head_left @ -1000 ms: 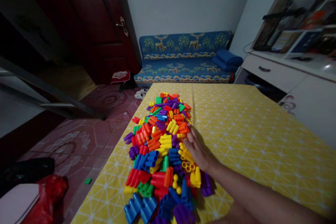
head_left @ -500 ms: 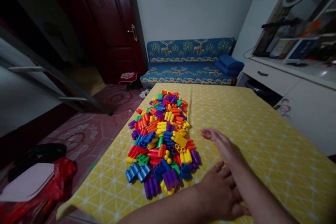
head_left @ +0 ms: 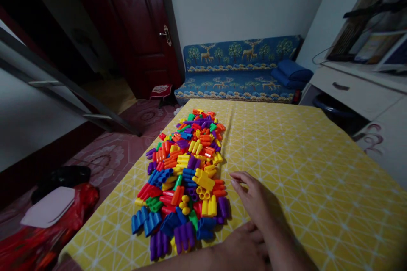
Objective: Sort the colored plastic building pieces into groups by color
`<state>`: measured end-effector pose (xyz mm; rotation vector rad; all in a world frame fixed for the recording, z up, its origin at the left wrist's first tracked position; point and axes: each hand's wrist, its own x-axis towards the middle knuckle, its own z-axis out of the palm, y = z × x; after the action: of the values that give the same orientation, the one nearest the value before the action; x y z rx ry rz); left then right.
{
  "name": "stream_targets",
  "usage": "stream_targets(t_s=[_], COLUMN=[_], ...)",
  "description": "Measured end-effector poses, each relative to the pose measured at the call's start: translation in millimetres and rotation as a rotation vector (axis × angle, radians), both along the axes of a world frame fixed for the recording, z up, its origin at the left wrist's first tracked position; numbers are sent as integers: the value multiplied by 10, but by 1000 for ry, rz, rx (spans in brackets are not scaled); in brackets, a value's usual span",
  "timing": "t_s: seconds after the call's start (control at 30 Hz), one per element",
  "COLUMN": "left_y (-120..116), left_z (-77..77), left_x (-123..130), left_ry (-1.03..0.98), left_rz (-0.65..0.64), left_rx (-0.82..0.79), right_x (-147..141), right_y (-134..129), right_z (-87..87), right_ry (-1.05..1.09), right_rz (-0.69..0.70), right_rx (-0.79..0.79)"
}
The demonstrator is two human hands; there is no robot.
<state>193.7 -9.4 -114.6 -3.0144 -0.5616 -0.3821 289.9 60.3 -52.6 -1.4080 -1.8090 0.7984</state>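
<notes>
A heap of plastic building pieces [head_left: 182, 161] in red, orange, yellow, green, blue and purple lies in a long strip on the yellow patterned tablecloth [head_left: 280, 144]. Many look like joined tubes. My right hand [head_left: 249, 192] is just to the right of the heap, empty, with fingers extended and thumb apart. The closest pieces to it are an orange one [head_left: 218, 187] and a purple one [head_left: 223, 207]. My left hand [head_left: 243, 243] reaches across from the lower left, palm down near the cloth. My right wrist crosses over its fingers and partly hides them; no piece shows in it.
Beyond the table stands a blue sofa [head_left: 235, 70] with folded blue bedding [head_left: 294, 74]. A white cabinet [head_left: 359, 93] is at the right. On the left are a metal ladder [head_left: 73, 89], a dark red door [head_left: 133, 29] and a red bag [head_left: 85, 203] on the floor.
The view has swung, shifting the heap left and downward in the picture. My right hand's thumb now shows apart from its fingers. My left hand's fingers are more covered by my right wrist.
</notes>
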Motion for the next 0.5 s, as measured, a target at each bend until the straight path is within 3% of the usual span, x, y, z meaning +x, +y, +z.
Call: stream_targets(t_s=[0.1, 0.17, 0.27, 0.4, 0.5], left_y=[6, 6, 9, -18, -125], left_z=[-65, -5, 207, 517, 652], left_x=[13, -6, -59, -80, -57], left_ry=[-34, -51, -34, -11, 19], left_rz=[15, 6, -14, -16, 45], left_rx=[37, 55, 55, -22, -80], right_x=[-20, -12, 43, 172, 265], right_y=[17, 28, 58, 139, 203], right_z=[-50, -65, -60, -97, -189], right_ry=[89, 126, 203, 453, 673], right_rz=[21, 33, 53, 52, -8], right_rx=[26, 10, -78, -225, -265])
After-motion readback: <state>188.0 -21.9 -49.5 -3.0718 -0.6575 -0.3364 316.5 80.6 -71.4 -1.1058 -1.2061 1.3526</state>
